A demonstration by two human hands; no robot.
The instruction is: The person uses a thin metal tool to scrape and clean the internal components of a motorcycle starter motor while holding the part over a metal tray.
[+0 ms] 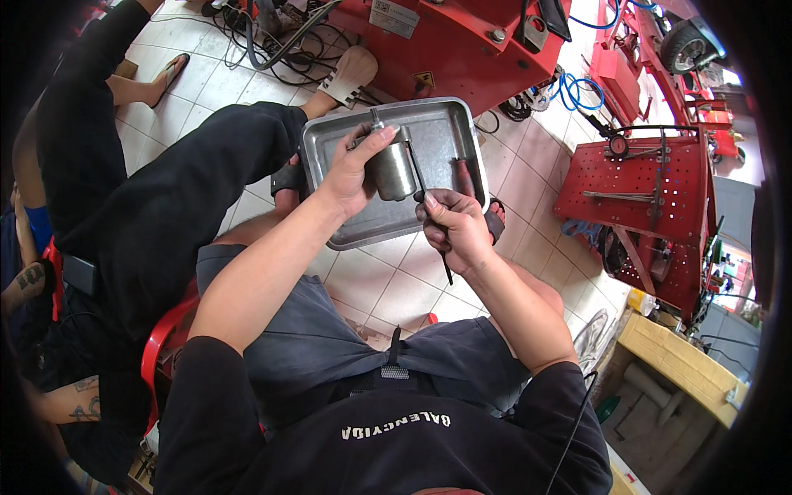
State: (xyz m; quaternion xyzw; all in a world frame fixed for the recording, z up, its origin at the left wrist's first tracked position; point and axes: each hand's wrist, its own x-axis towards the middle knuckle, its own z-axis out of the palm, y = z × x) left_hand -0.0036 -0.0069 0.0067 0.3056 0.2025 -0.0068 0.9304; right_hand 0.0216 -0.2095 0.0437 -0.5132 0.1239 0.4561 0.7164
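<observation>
A silvery metal cylinder (394,171) with a thin shaft at its far end hangs over a shallow metal tray (363,238). My left hand (353,172) wraps around its upper left side, thumb across the top. Gripped in my right hand (454,221) is a thin black rod-shaped tool (417,171). Its upper end lies close along the right side of the cylinder, and its lower end sticks out below my fist. Whether the tool touches the cylinder, I cannot tell. Inside the tray, beyond my right hand, rests a dark red object (463,175).
Beyond the tray stands a red machine (462,62), with black cables (285,58) on the tiled floor. A red perforated tool cart (610,186) is on the right. Another person in black trousers (165,177) sits close on my left, one shoe (351,76) near the tray.
</observation>
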